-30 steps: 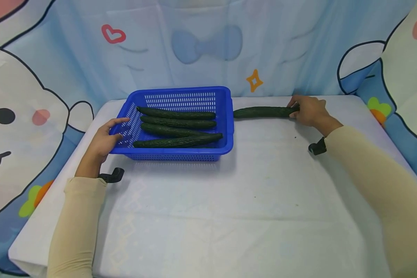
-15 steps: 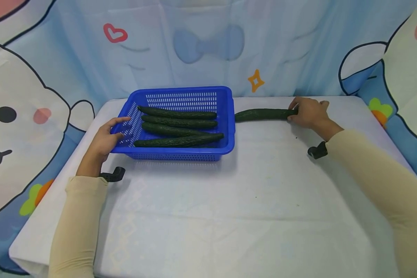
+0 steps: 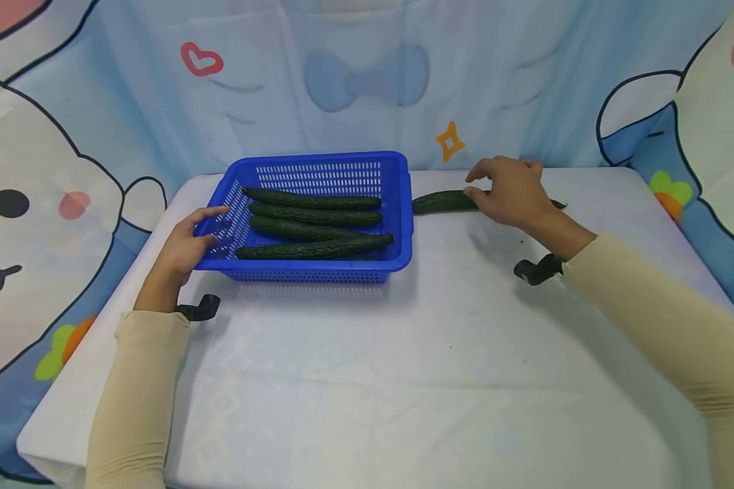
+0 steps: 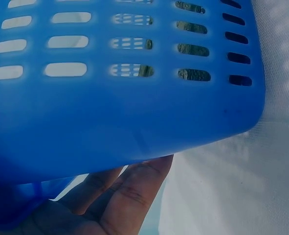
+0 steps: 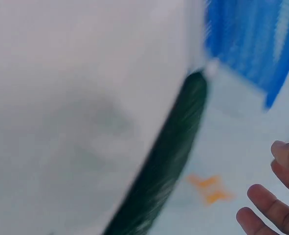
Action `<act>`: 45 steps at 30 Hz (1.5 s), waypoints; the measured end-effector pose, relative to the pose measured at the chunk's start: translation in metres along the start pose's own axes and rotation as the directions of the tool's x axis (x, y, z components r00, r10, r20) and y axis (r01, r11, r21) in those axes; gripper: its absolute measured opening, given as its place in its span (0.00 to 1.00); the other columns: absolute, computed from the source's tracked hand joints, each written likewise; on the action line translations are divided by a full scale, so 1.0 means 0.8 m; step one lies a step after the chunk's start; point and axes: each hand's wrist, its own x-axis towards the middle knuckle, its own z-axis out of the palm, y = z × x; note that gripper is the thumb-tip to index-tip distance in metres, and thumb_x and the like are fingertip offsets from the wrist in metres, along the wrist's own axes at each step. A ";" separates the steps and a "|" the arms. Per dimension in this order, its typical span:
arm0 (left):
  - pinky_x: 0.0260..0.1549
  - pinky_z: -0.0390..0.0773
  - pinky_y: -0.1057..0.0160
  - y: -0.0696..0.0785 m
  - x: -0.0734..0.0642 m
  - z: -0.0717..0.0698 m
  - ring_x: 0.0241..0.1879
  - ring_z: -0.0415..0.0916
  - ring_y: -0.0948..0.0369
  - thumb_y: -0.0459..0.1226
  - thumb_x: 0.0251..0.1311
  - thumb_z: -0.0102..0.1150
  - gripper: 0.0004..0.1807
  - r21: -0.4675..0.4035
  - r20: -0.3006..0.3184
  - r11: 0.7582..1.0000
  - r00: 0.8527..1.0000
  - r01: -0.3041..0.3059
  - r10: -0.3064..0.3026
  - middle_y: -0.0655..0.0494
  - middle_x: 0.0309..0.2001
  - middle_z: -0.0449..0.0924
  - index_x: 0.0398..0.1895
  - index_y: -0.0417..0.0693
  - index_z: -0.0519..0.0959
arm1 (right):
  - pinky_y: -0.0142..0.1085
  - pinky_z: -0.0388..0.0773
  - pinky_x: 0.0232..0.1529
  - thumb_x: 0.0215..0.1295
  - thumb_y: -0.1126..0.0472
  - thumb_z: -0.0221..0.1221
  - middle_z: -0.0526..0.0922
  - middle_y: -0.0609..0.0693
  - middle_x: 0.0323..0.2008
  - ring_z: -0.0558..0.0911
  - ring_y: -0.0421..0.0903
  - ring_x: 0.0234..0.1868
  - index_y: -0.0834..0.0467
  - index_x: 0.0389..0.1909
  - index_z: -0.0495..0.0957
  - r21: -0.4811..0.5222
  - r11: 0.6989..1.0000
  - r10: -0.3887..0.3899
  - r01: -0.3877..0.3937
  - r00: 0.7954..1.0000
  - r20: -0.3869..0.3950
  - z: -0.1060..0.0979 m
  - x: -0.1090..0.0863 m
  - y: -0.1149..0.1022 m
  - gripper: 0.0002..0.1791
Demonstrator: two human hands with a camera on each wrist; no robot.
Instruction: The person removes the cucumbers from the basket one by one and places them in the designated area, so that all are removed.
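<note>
A blue plastic basket (image 3: 306, 266) stands on the table with several dark green cucumbers (image 3: 318, 216) lying lengthwise in it. My left hand (image 3: 186, 248) grips its left end, thumb and forefinger over the rim. From below, the left wrist view shows curled fingers (image 4: 134, 196) at the rim's edge. Another cucumber (image 3: 443, 202) lies on the table right of the basket, its left tip close to the basket wall. Over that cucumber is my right hand (image 3: 510, 193), fingers spread and holding nothing, hiding its middle. The right wrist view shows the cucumber (image 5: 168, 156) apart from the fingers (image 5: 266, 198).
A white cloth (image 3: 367, 380) covers the table. Behind it hangs a blue cartoon-printed curtain (image 3: 367, 81), close to the table's back edge. Black camera mounts (image 3: 200, 308) sit on both wrists.
My right hand has let go of the loose cucumber's right end and moved left above it. The left hand and basket have stayed in place.
</note>
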 end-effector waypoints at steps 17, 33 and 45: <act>0.63 0.66 0.36 0.000 0.001 0.001 0.71 0.57 0.35 0.27 0.69 0.39 0.31 -0.012 0.001 1.000 1.000 -0.003 0.003 0.42 0.79 0.42 0.73 0.58 0.63 | 0.40 0.81 0.42 0.64 0.64 0.63 0.85 0.48 0.36 0.83 0.44 0.38 0.56 0.39 0.82 0.263 0.869 -0.446 0.419 0.894 0.050 0.011 -0.035 -0.163 0.04; 0.63 0.67 0.36 -0.001 0.001 0.001 0.71 0.57 0.34 0.28 0.69 0.39 0.31 0.001 0.002 1.000 1.000 0.015 -0.015 0.42 0.79 0.42 0.74 0.59 0.63 | 0.40 0.81 0.47 0.62 0.62 0.65 0.85 0.51 0.38 0.83 0.47 0.41 0.56 0.46 0.82 0.271 0.938 -0.324 0.215 0.820 0.472 0.064 0.012 -0.216 0.12; 0.62 0.68 0.37 0.001 0.002 0.001 0.71 0.58 0.35 0.28 0.69 0.40 0.31 0.008 0.002 1.000 1.000 0.027 -0.027 0.42 0.79 0.42 0.74 0.58 0.62 | 0.41 0.82 0.44 0.63 0.56 0.66 0.86 0.51 0.40 0.83 0.46 0.39 0.55 0.50 0.80 0.156 0.964 -0.262 0.214 0.855 0.447 0.085 0.025 -0.225 0.16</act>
